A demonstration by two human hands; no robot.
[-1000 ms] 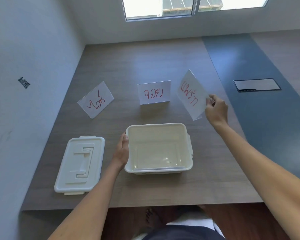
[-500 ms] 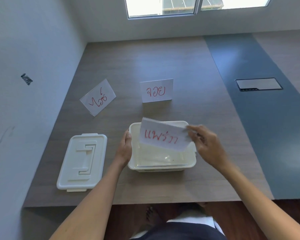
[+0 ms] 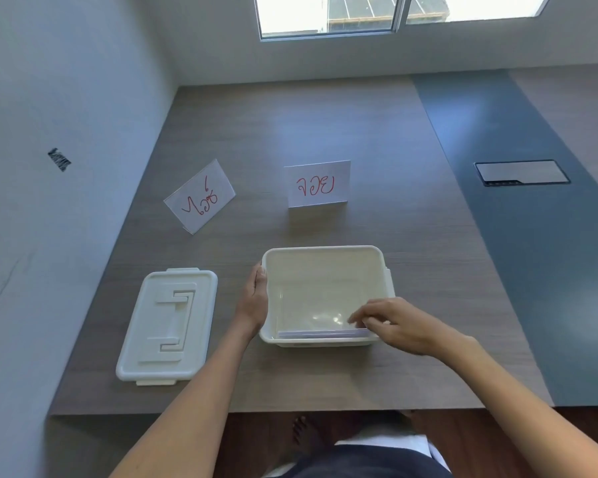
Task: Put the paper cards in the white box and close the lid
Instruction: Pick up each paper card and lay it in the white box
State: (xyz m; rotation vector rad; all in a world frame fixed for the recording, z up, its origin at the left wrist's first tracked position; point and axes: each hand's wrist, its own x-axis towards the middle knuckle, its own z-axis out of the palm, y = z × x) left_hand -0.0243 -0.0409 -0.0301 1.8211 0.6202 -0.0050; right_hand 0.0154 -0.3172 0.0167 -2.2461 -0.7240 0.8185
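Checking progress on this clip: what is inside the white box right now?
Inside the white box, one paper card lies along the near wall, with the right hand at its end. The hand covers that corner; the rest of the floor looks bare.

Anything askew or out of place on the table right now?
Only the left card: it stands turned at an angle, while the middle card faces squarely forward. Otherwise nothing stands out: the lid lies flat beside the white box, and the right hand is setting a third card inside.
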